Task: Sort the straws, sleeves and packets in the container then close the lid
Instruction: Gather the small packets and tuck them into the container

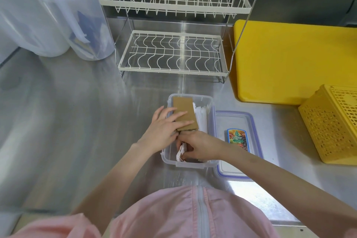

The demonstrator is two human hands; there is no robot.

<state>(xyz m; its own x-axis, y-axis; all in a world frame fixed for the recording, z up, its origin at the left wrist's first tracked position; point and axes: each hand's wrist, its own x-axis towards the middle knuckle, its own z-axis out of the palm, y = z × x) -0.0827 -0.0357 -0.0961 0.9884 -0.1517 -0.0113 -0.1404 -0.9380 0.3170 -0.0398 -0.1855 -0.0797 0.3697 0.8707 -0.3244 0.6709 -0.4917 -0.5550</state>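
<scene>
Your left hand [166, 128] lies flat, fingers straight, pressing the stack of brown cardboard sleeves [184, 113] in the upper half of the clear plastic container [211, 106], which sits at the centre of the frame. Your right hand [197, 147] curls into the lower half and pinches white paper packets [181, 152]. The white wrapped straws [201, 116] lie along the right wall, just beside the sleeves.

The sleeves seem to ride high, about level with the rim. If you lift your left hand before they settle, the stack may spring up or slide over the straws, and the lid may then not seat. Pulling the packets hard could also drag the light container across the smooth steel, since neither hand holds its wall.

The lid [239, 141], blue-edged with a fruit label, lies flat just to the right of the container, its near end under your right forearm.

The bench [77, 121] is brushed stainless steel. A white wire dish rack [172, 52] stands at upper centre, translucent tubs [54, 15] at upper left, a yellow cutting board [289, 60] at right, and a yellow perforated basket [332, 123] at the right edge.
</scene>
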